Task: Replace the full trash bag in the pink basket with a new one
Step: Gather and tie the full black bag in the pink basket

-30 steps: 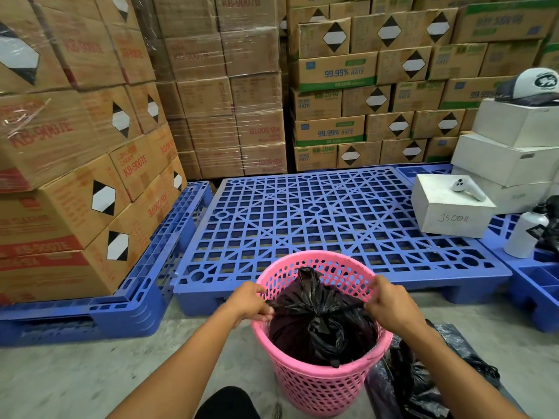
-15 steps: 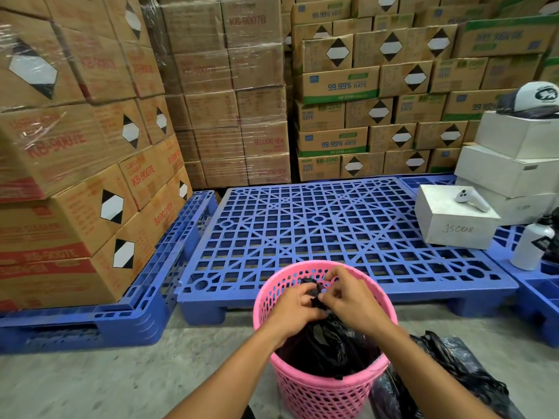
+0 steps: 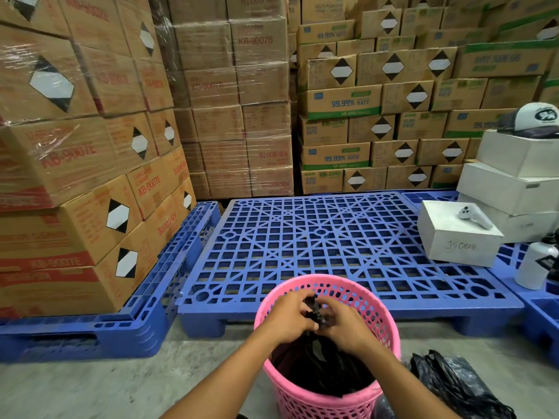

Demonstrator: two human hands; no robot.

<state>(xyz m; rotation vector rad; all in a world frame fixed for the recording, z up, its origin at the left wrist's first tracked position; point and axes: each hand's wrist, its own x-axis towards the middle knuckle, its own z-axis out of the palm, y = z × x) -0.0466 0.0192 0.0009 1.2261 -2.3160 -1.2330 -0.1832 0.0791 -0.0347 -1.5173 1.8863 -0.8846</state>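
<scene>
The pink basket (image 3: 384, 325) stands on the concrete floor at the bottom centre, with a full black trash bag (image 3: 323, 367) inside it. Above the basket's mouth my left hand (image 3: 289, 317) and my right hand (image 3: 344, 323) meet, and both pinch the bunched black top of the bag (image 3: 316, 308) between their fingers. The knot itself is mostly hidden by my fingers. Another crumpled black trash bag (image 3: 453, 385) lies on the floor right of the basket.
A blue plastic pallet (image 3: 332, 237) lies just beyond the basket. White boxes (image 3: 456, 237) with a controller (image 3: 475, 217), a cap (image 3: 538, 116) and a white bottle (image 3: 531, 264) sit at the right. Stacked cardboard boxes (image 3: 90, 146) wall the left and back.
A second ago my hands were apart at the basket's rim, pulling the bag's ends sideways. They have come together over the middle and now hold the bunched top.
</scene>
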